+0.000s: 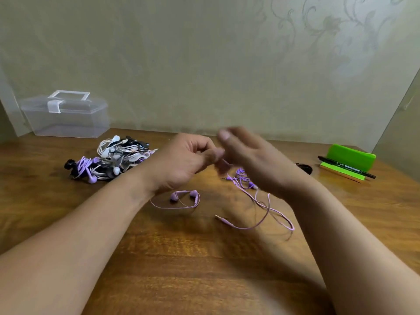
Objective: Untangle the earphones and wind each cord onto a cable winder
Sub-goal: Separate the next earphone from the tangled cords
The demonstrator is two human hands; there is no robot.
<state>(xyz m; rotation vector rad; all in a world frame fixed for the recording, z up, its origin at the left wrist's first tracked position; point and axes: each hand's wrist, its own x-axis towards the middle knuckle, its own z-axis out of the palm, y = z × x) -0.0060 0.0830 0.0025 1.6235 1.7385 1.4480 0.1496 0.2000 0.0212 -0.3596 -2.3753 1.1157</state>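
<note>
My left hand (184, 160) is held above the middle of the wooden table (204, 258), fingers curled, pinching a purple earphone cord (261, 205) near its tip. My right hand (247, 155) is just to its right, blurred by motion; its grip cannot be made out. The cord trails down to the table, with two purple earbuds (184, 195) below my left wrist and a plug end (221, 219) lying nearer me. A second purple tangle (242, 176) lies under my right hand. A pile of tangled white, black and purple earphones (109, 160) sits at the left.
A clear plastic box (66, 114) with a lid handle stands at the back left against the wall. At the right are a green holder (350, 156), a black marker (345, 167) and a small dark object (304, 168).
</note>
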